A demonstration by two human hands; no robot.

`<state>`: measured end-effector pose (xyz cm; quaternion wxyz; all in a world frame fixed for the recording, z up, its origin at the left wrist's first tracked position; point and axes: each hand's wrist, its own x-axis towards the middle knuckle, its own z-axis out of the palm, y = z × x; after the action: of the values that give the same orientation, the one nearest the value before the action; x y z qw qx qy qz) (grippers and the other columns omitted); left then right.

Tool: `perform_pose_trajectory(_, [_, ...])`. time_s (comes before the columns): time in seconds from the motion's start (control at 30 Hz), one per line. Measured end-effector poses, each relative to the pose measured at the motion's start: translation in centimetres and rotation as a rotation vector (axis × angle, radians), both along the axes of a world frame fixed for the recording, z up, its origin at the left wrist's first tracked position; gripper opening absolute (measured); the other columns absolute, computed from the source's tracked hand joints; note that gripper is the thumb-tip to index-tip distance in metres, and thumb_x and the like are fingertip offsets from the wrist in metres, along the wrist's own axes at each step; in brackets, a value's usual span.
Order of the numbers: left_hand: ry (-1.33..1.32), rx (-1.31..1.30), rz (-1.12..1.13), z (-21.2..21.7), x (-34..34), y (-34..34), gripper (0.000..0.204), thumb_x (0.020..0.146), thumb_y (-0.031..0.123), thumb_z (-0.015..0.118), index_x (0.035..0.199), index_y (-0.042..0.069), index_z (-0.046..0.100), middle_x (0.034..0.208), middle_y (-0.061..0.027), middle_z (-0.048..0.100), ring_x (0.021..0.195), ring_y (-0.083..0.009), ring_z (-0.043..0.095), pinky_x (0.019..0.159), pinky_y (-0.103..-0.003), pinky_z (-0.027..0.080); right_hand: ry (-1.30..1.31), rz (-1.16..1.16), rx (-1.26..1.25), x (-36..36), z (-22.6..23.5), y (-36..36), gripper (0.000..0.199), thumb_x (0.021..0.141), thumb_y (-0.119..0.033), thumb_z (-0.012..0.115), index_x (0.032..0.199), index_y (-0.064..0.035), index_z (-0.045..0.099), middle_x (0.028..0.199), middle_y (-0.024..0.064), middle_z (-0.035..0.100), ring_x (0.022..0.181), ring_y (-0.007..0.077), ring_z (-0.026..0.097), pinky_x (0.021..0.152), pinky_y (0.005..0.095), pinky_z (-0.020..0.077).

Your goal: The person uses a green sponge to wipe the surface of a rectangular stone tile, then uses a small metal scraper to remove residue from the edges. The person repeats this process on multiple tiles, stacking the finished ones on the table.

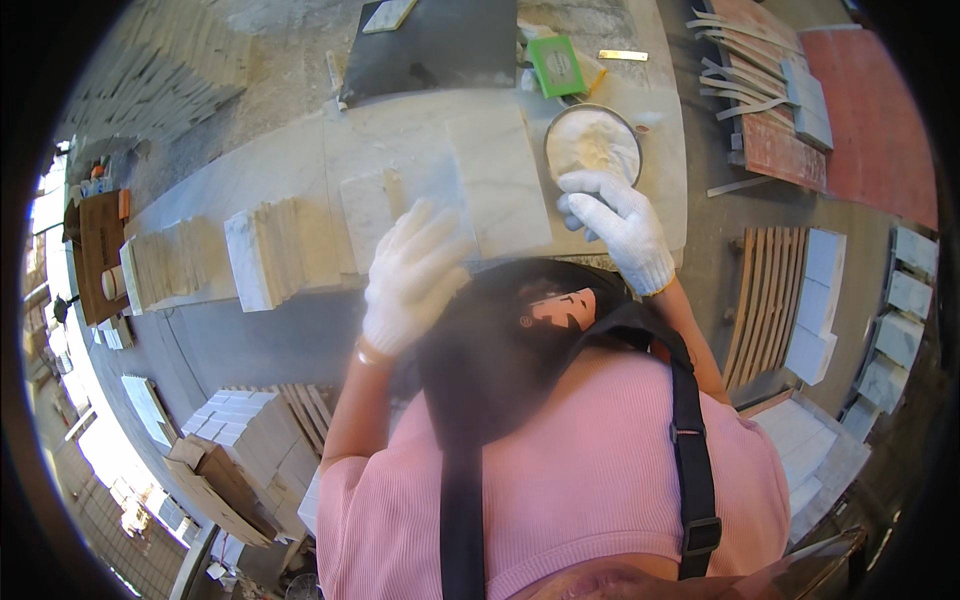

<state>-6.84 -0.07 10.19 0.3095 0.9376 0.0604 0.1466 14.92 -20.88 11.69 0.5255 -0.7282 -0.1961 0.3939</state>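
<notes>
My left hand, in a white knit glove, hovers at the near edge of the worktable with its fingers stretched out and slightly blurred. Nothing shows in it. Close beyond its fingertips lie a small marble tile and a larger white marble slab. My right hand, gloved the same way, is at the near rim of a round bowl. Its fingers are curled together, and whatever they may hold is hidden. White powder or paste fills the bowl.
Stacks of marble tiles stand along the table's left side. A dark sheet, a green box and a brass-coloured strip lie at the back. Wooden pallets and white blocks stand to the right.
</notes>
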Motion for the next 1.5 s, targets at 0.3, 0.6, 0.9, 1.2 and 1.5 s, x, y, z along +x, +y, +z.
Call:
perform_pose_trajectory(0.3, [0.019,-0.437,0.372,-3.0,-0.4,-1.2,0.047,0.091,0.007,0.071,0.138,0.001,0.065,0.147,-0.0187,0.061,0.140,-0.0313,0.054,0.116,-0.041,0.041,-0.568,0.126,0.106,0.7,-2.6,3.7,0.032,0.101,-0.012,0.064,0.132,-0.0052,0.069,0.113,0.0070,0.075,0.097,0.0188,0.071,0.089,0.0316,0.0543])
perform_pose_trajectory(0.6, [-0.094,-0.258,0.255,-2.7,1.8,-2.0,0.046,0.081,0.005,0.073,0.127,0.007,0.072,0.137,-0.0204,0.066,0.130,-0.0414,0.060,0.109,-0.046,0.049,-0.801,0.324,-0.138,-1.3,-0.3,0.4,0.039,0.091,0.000,0.066,0.129,-0.0111,0.073,0.106,0.0138,0.073,0.096,0.0317,0.070,0.085,0.0351,0.0563])
perform_pose_trajectory(0.9, [0.074,-0.469,0.297,-3.0,0.4,-1.3,0.041,0.091,0.004,0.066,0.132,0.005,0.071,0.146,-0.0177,0.062,0.144,-0.0325,0.051,0.117,-0.041,0.041,-0.530,0.305,-0.073,-1.1,-0.2,-2.7,0.031,0.096,0.005,0.061,0.123,-0.0029,0.073,0.112,0.0114,0.074,0.103,0.0200,0.071,0.089,0.0314,0.0570])
perform_pose_trajectory(1.2, [0.102,-0.532,0.286,-2.8,0.8,-1.5,0.042,0.091,0.006,0.067,0.132,0.010,0.073,0.158,-0.0191,0.050,0.145,-0.0329,0.048,0.116,-0.040,0.041,-0.068,0.126,-0.185,-1.6,-0.9,-0.3,0.044,0.101,-0.017,0.065,0.142,-0.0009,0.061,0.116,0.0097,0.072,0.095,0.0147,0.067,0.082,0.0267,0.0520])
perform_pose_trajectory(1.5, [-0.060,-0.360,0.285,-2.2,3.1,-2.6,0.037,0.079,0.010,0.080,0.116,0.017,0.081,0.157,-0.0307,0.045,0.144,-0.0454,0.046,0.118,-0.046,0.040,0.105,0.093,-0.092,-0.1,-0.5,1.1,0.034,0.099,-0.024,0.069,0.122,0.0001,0.065,0.093,0.0052,0.071,0.071,0.0096,0.064,0.060,0.0226,0.0491])
